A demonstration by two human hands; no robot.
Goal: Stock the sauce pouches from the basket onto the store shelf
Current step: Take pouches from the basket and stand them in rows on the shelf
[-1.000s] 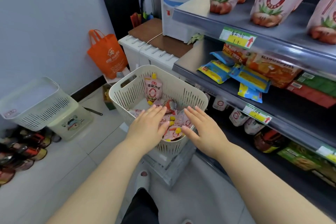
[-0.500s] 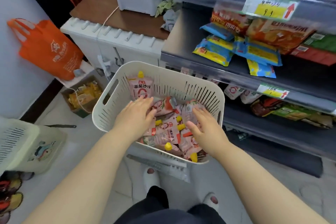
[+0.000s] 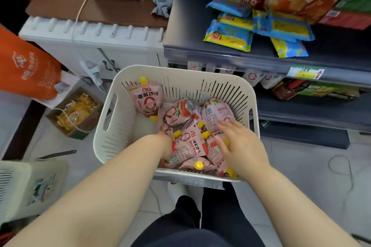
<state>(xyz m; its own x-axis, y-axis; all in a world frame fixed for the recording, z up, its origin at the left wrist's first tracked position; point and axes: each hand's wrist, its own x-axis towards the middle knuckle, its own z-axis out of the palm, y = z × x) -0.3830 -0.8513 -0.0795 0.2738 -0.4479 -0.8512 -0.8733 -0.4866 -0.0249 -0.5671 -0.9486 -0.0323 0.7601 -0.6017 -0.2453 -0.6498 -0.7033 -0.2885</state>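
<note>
**Both hands down among the pouches**

The white basket (image 3: 128, 118) sits on the floor in front of the person, slotted walls all round, and its bottom is heaped with pink sauce pouches (image 3: 188, 142) with yellow caps. The left hand (image 3: 165, 143) is pushed down into the heap at the near left; its fingers are buried under a pouch, so I cannot tell whether they are closed on anything. The right hand (image 3: 239, 146) lies on top of the pile just to the right of it, fingers spread apart and flat across two pouches, gripping none. Beyond the left hand, one pouch (image 3: 147, 100) stands upright against the far left wall, apart from the rest. Above and beyond the right hand, the shelf (image 3: 220, 57) holds blue and yellow snack packets (image 3: 228, 35).
</note>
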